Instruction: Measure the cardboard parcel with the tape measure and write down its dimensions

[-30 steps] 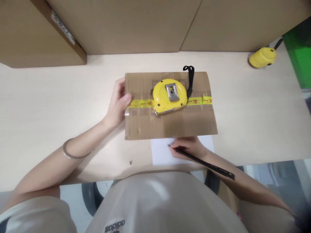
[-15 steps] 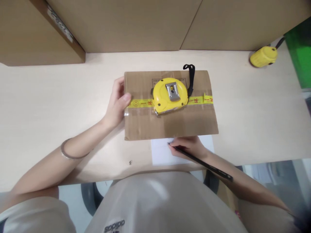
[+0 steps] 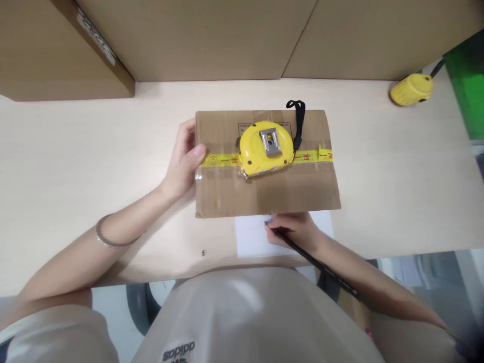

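While the left hand (image 3: 185,160) grips brown cardboard (image 3: 234,196) by its left edge over the pale surface (image 3: 385,176), thumb on top, the right hand (image 3: 297,232) curls closely around a pen (image 3: 313,261), tip at white paper (image 3: 251,242). Cardboard: banded with printed yellow tape (image 3: 223,160). Tape measure (image 3: 251,146): yellow, lying on it, metal clip (image 3: 276,146) up. Pen: slim, black.

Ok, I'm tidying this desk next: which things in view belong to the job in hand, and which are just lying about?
Seemingly in use:
cardboard parcel, gripped by the left hand
yellow tape measure, resting on the parcel
black pen, in the right hand
white paper, under the right hand

Seemingly lying about:
yellow object, far right; exactly what it is, I cannot tell
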Demonstrator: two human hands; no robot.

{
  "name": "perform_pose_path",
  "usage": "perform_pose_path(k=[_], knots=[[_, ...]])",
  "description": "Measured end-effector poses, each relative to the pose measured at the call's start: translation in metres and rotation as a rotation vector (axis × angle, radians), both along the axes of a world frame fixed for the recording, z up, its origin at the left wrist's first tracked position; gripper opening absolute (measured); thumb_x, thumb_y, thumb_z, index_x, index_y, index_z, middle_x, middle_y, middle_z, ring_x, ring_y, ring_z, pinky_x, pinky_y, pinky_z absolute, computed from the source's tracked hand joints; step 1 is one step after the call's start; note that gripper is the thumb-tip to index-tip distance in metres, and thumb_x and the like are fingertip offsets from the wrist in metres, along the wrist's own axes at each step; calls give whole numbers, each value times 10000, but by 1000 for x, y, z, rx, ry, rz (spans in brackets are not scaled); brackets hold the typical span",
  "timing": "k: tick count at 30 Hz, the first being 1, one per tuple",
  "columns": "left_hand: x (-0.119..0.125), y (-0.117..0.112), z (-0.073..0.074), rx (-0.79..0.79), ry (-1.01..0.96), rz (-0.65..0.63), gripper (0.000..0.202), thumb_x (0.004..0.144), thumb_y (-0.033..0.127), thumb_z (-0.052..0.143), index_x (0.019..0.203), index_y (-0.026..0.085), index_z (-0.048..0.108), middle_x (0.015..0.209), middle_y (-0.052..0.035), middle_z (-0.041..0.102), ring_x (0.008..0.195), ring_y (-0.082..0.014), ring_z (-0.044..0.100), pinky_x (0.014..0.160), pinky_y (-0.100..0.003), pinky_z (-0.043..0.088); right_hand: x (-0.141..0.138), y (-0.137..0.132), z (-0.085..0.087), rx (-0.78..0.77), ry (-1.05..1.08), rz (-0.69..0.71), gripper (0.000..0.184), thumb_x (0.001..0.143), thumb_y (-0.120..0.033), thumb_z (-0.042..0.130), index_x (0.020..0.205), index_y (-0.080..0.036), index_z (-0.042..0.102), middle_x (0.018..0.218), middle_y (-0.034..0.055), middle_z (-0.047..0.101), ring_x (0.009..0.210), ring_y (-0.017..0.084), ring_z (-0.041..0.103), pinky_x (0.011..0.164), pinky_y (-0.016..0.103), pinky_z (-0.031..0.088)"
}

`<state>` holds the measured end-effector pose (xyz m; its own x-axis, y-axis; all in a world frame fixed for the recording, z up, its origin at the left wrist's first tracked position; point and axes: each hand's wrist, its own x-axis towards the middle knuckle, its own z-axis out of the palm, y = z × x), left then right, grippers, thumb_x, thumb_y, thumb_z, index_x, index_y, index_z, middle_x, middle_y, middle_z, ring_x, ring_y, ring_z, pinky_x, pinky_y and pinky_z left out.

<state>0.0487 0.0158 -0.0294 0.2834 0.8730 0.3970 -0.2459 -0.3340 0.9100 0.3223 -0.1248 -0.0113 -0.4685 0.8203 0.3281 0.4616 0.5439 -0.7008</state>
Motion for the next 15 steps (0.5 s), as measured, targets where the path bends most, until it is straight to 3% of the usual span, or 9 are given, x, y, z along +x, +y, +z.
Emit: perform_pose_path(k=[15], knots=[[1,1,-1,0,12,3,519,864,588,648,1311,335,577,1321,-31,599,1249,-304,525,1123,-523,408,1,0,1,-30,20,23,233,745,-42,593,597,-194,497,526,-61,441,489,56,399,472,191,321]])
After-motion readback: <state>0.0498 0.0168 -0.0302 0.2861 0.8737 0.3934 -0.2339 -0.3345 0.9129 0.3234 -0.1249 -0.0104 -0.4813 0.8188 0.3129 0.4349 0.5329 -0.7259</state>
